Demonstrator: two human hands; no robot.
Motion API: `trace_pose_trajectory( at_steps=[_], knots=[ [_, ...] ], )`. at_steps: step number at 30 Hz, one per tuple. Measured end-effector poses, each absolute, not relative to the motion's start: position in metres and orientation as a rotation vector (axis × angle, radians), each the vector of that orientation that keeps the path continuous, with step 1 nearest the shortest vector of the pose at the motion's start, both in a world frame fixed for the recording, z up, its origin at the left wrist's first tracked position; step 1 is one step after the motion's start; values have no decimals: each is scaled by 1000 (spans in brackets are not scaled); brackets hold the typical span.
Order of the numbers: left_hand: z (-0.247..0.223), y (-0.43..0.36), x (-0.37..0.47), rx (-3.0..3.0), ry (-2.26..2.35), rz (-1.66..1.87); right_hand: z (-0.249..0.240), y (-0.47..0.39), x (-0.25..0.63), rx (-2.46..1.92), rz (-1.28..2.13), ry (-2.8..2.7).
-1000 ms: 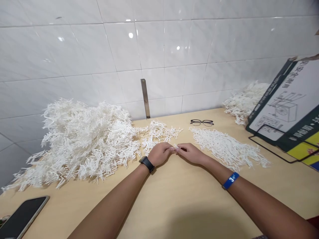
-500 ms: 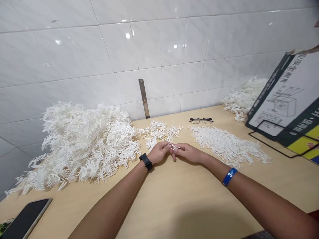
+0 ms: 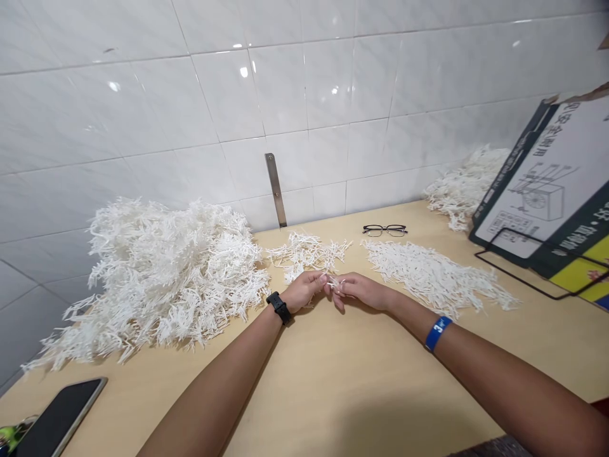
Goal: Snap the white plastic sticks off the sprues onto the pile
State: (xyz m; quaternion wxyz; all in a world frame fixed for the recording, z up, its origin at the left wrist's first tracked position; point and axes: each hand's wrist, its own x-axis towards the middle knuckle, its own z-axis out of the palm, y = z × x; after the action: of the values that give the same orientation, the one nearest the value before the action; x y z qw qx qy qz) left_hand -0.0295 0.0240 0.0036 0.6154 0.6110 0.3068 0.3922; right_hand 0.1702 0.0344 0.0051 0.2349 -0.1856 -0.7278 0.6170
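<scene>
White strands (image 3: 335, 283), thin and stringy, sit between the left hand (image 3: 304, 291) and the right hand (image 3: 368, 291). On my feed the fingers of both look pinched together on them; how many are held is too small for me to count. I cannot tell whether the hands rest on the bench (image 3: 304, 362).

By my reckoning the work has a long way to run. On the left stands a big tangled heap (image 3: 176, 273), which I take for what is left, with a small loose cluster (image 3: 309, 251) just beside it, beyond the hands. On the right lies a flat spread (image 3: 428, 274), its pieces running mostly one way, and I take that for the part done. Going by bulk, the heap far outweighs it. I cannot place the further pile (image 3: 464, 184) at the back right, partly hidden by a printed box (image 3: 547, 190).

The bench is pale and wood-toned. Glasses (image 3: 385, 230) lie behind the spread, and a black wire frame (image 3: 518, 278) stands in front of the box. I see a phone (image 3: 59, 416) near the left corner. Behind everything rises a wall (image 3: 333, 76) of glossy, grey-veined tiles, with a narrow metal strip (image 3: 275, 190) against it, slightly tilted.
</scene>
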Motion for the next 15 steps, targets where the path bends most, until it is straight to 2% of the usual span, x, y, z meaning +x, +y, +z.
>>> trace_pose_trajectory(
  at_steps=[5,7,11,15],
  knots=[
    [1,27,-37,1188,677,998,1,45,183,-647,1567,-1892],
    [2,25,-37,1166,669,1007,2,48,187,-837,1308,-1990],
    [5,21,-32,1133,710,1037,12,45,194,-1346,529,-2116],
    [5,22,-29,1152,758,1055,28,45,213,-1755,210,-2010]
  ],
)
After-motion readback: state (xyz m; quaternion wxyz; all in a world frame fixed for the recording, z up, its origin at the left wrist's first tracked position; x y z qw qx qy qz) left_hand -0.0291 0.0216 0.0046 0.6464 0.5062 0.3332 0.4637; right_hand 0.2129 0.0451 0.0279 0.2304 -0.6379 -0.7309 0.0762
